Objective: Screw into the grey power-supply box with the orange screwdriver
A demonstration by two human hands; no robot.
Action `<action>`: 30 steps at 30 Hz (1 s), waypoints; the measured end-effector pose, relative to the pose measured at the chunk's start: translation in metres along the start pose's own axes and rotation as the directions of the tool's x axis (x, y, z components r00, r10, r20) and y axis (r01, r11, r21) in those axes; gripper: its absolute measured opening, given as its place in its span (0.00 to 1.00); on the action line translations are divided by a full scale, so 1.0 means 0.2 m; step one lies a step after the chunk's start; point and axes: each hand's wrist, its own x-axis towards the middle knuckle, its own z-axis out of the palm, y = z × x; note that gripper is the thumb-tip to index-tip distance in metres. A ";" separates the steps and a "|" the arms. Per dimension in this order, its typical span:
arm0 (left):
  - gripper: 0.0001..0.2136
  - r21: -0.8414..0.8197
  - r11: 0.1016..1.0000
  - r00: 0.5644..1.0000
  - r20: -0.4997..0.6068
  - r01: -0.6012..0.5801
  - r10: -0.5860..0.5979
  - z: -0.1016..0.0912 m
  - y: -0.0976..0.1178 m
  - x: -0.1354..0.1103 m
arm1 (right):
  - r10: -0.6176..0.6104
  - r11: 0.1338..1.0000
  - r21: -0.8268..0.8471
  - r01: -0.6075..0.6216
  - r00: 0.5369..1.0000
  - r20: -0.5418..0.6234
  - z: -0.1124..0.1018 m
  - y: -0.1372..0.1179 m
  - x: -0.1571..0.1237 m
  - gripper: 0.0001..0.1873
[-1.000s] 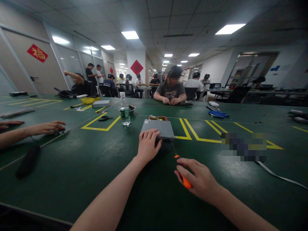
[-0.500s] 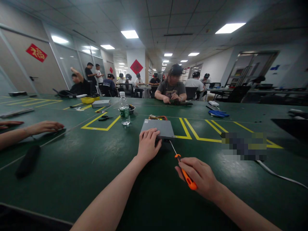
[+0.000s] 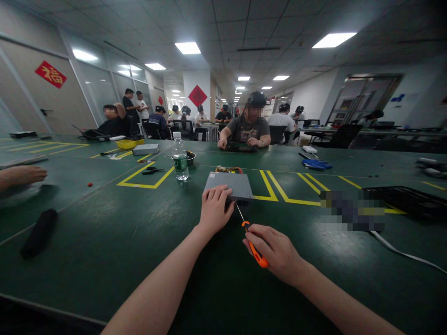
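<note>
A flat grey metal box (image 3: pixel 234 184) with coloured wires at its far end lies on the green table (image 3: pixel 139 242). My left hand (image 3: pixel 213 209) rests on the box's near left corner, fingers curled over its edge. My right hand (image 3: pixel 275 251) is closed around an orange-handled screwdriver (image 3: pixel 252 244). The screwdriver's thin shaft points up and left, its tip at the box's near side face.
A water bottle (image 3: pixel 180 158) stands left of the box, with scissors (image 3: pixel 152 170) and a dark bowl (image 3: pixel 190 157) nearby. A black tray (image 3: pixel 408 200) lies at right, a white cable (image 3: pixel 401 253) below it. Another person's hand (image 3: pixel 21 176) rests at left. Several people sit at the far side.
My right hand has shifted left with the screwdriver, bringing its tip to the box's near face. The person's hand at left has drawn back. A black tray has appeared at right.
</note>
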 end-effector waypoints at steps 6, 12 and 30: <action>0.13 -0.004 1.000 1.000 -0.001 -0.001 0.001 0.00 0.00 0.00 | -0.003 1.000 -0.001 0.003 1.000 0.025 0.00 -0.01 0.00 0.08; 0.13 -0.024 1.000 1.000 0.002 -0.001 0.001 0.00 0.00 0.00 | 0.000 1.000 0.000 0.000 0.999 0.039 0.01 0.01 -0.01 0.08; 0.13 -0.004 1.000 1.000 0.012 -0.001 0.001 -0.01 0.01 0.00 | 0.096 0.958 0.255 -0.134 0.983 0.154 -0.06 -0.07 0.04 0.21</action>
